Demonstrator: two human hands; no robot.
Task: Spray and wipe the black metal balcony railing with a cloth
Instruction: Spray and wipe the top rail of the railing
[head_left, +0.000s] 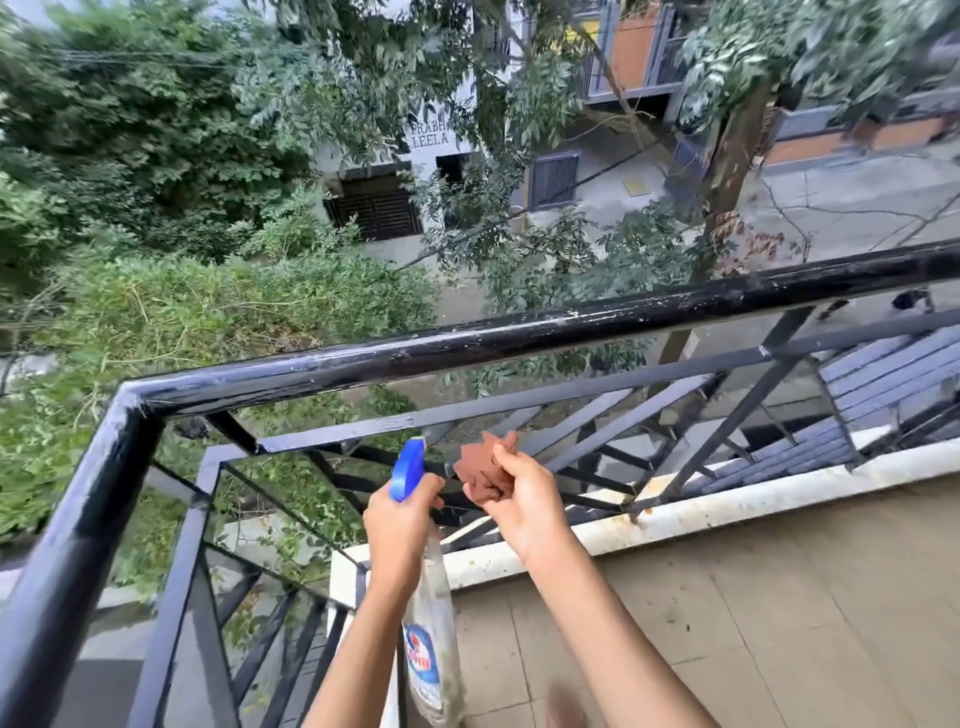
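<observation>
While the spray bottle (431, 649) is gripped at its blue trigger head (407, 467) by the left hand (402, 519), a crumpled reddish-brown cloth (485, 470) is pinched in the right hand (519, 501), both partly covering the black railing's (337, 428) lower bars. Its top rail (519, 338) seems streaked; trees (156, 130) are seen beyond.

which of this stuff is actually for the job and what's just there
For the job: spray bottle in the left hand; brown cloth in the right hand; black railing.
Just there: white kerb; tiled floor; trees; building across the street.
</observation>
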